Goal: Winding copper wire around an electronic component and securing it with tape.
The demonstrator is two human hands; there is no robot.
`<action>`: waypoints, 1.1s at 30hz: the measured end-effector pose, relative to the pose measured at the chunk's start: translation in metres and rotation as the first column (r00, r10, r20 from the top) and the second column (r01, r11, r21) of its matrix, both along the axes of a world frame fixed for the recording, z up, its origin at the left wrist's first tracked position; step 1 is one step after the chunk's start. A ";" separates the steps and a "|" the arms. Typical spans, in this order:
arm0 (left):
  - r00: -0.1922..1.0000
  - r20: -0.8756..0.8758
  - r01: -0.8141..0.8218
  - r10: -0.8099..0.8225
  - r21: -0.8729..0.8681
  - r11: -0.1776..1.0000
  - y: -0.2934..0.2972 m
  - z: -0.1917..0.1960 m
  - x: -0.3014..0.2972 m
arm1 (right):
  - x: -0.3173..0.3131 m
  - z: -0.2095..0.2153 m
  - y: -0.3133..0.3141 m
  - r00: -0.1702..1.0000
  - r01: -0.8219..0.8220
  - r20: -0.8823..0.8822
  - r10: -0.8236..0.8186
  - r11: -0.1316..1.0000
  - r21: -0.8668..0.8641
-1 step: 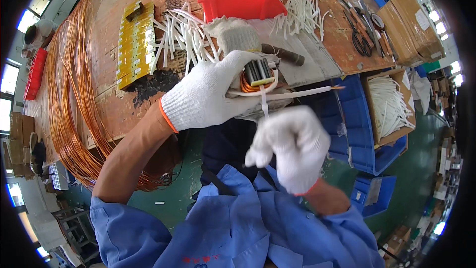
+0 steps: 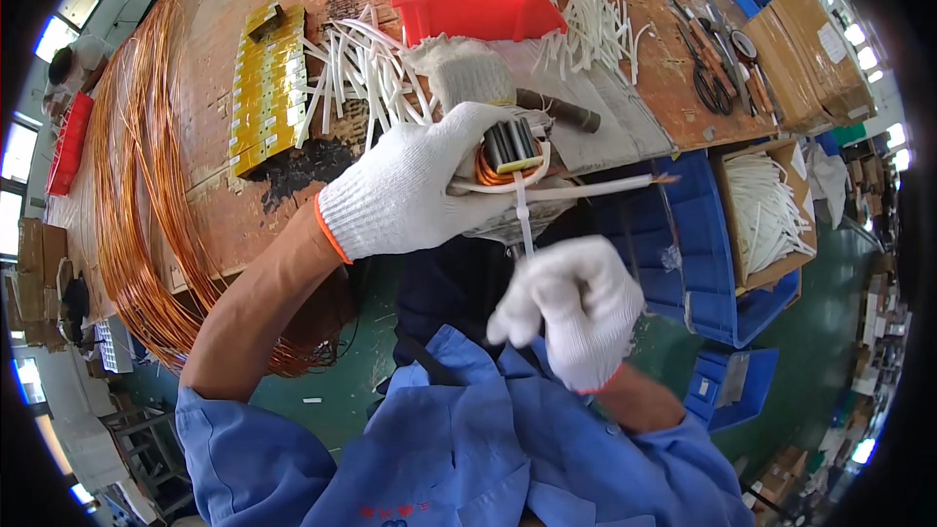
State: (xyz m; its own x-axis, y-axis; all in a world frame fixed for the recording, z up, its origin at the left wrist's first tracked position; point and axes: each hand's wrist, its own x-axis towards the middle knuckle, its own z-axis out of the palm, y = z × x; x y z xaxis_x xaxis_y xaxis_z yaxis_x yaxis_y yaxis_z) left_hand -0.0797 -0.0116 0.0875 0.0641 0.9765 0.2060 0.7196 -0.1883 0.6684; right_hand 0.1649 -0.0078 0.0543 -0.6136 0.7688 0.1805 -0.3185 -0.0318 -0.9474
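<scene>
A copper wire coil (image 2: 490, 171) with black core strips (image 2: 510, 144) sits at the table's front edge. My left hand (image 2: 415, 176), in a white knit glove, is closed around its left side, thumb over the top. A white cable tie (image 2: 522, 210) loops the coil and its tail hangs toward me. Just below, my gloved right hand (image 2: 576, 303) is closed on that tail; the fingertips partly hide the grip. A white sleeved lead (image 2: 605, 187) with a bare copper end sticks out to the right of the coil.
Loose white sleeves (image 2: 366, 78) lie beyond my left hand, beside yellow-taped blocks (image 2: 268, 88). A red bin (image 2: 478, 15) holds cable ties. Long copper wires (image 2: 146, 156) drape over the left edge. Scissors (image 2: 711, 88) lie at right, above a blue crate (image 2: 698, 254).
My right hand has shifted slightly down toward me, and more of the cable tie's tail shows between it and the coil. The left hand has barely moved.
</scene>
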 end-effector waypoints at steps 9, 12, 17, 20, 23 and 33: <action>0.988 -0.156 -0.002 -0.011 -0.088 0.996 -0.001 0.016 -0.003 | -0.004 -0.011 0.038 0.920 0.254 -0.006 -0.393 0.583 0.772; 0.992 -0.115 0.041 -0.052 -0.094 0.995 0.003 0.012 -0.008 | -0.023 0.005 0.055 0.952 0.141 -0.033 -0.303 0.339 0.930; 0.994 -0.107 0.014 -0.024 -0.091 0.996 0.002 0.015 -0.005 | -0.041 0.030 0.053 0.963 0.184 0.084 -0.256 0.854 0.487; 0.998 -0.070 -0.008 0.001 -0.103 0.995 0.001 0.006 -0.008 | -0.057 0.035 0.058 0.963 0.216 0.071 -0.260 0.903 0.373; 0.993 -0.110 0.024 -0.031 -0.069 0.997 0.002 0.007 -0.010 | -0.039 0.038 0.039 0.986 0.115 0.102 -0.134 0.977 0.177; 0.996 -0.061 0.065 -0.068 -0.048 0.997 0.003 0.019 -0.009 | -0.058 0.061 0.046 0.995 0.030 -0.090 -0.035 0.998 -0.062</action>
